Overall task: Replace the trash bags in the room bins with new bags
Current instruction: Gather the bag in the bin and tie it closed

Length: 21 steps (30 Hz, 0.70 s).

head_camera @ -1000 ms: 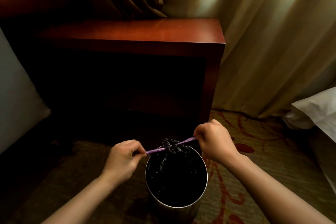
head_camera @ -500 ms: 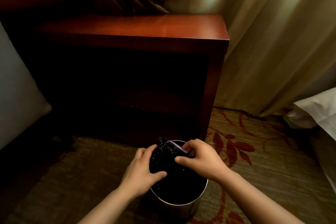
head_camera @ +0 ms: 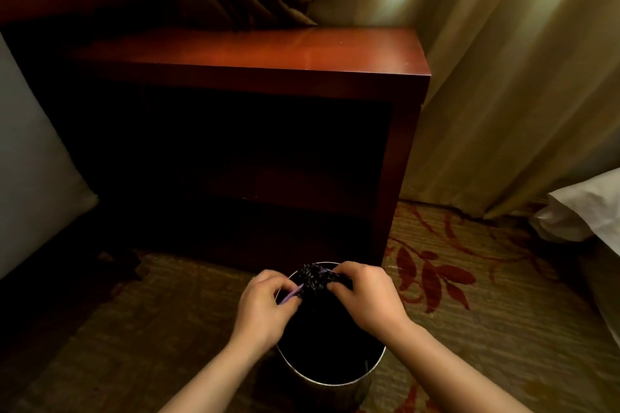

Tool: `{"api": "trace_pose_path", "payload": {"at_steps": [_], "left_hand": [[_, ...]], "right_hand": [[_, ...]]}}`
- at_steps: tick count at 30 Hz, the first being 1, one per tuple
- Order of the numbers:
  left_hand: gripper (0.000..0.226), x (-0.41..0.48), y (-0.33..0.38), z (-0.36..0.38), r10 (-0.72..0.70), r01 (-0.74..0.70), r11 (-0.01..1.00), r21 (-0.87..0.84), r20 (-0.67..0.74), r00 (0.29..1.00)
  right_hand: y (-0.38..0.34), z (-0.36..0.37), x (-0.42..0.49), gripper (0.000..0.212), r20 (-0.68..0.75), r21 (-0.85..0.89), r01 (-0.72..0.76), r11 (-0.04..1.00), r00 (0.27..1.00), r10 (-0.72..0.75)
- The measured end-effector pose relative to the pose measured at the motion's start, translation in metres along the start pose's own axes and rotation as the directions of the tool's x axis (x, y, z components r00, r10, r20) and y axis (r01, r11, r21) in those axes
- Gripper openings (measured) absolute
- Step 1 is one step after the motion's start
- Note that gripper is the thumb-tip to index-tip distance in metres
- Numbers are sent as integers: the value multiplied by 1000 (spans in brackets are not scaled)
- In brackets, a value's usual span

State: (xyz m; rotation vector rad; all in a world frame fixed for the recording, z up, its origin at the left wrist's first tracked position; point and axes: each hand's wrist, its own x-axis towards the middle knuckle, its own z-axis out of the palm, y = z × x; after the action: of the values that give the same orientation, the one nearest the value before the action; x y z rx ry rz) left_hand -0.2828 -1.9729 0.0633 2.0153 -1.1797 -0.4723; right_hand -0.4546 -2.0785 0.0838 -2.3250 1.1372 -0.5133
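Trash bag [head_camera: 317,277] is black and sits inside the round metal bin [head_camera: 335,379], its mouth gathered into a crinkled knot of plastic at the bin's far rim. The bin stands on the patterned carpet [head_camera: 469,312], just in front of the right front corner of the dark wooden table [head_camera: 268,54].

Both hands are in there working. The left hand [head_camera: 265,305] pinches a purple drawstring [head_camera: 291,295] where it comes out of the bunched neck, fingers curled tight on it. The right hand [head_camera: 365,295] is curled over the other side of the bunch and grips the gathered plastic. Whether it also has a strand of the string cannot be told.

So where does the job stand? By the look of it, this is the closing-up stage. The old bag is drawn shut at the top and is being tied or cinched, but it has not been lifted out. That leaves quite a lot:
- finishing the knot
- pulling the bag clear of the bin
- fitting a fresh liner, though no new bag is in sight

Any other bins in the room are also out of view. A heavy curtain [head_camera: 503,77] hangs behind the table, and white bedding [head_camera: 587,208] shows at the right.
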Motion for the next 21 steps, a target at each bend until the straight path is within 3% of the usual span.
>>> {"api": "trace_pose_path", "payload": {"at_steps": [3,12,18,21], "left_hand": [[21,5,8,-11,-36,33,990,-140,-17,999],[32,27,53,-61,101,-116,951,-285,-68,993],[28,21,113,-120,0,-14,961,-277,-53,999],[29,19,151,-157,51,-64,979,-192,-75,996]], "right_hand": [[-8,-19,4,20,-27,20,18,1000,999,-17],[-48,-84,25,14,-46,233,22,972,999,-11],[-107,-150,27,14,19,150,-5,989,1000,2],[-140,-190,31,10,28,64,42,997,999,-44]]}}
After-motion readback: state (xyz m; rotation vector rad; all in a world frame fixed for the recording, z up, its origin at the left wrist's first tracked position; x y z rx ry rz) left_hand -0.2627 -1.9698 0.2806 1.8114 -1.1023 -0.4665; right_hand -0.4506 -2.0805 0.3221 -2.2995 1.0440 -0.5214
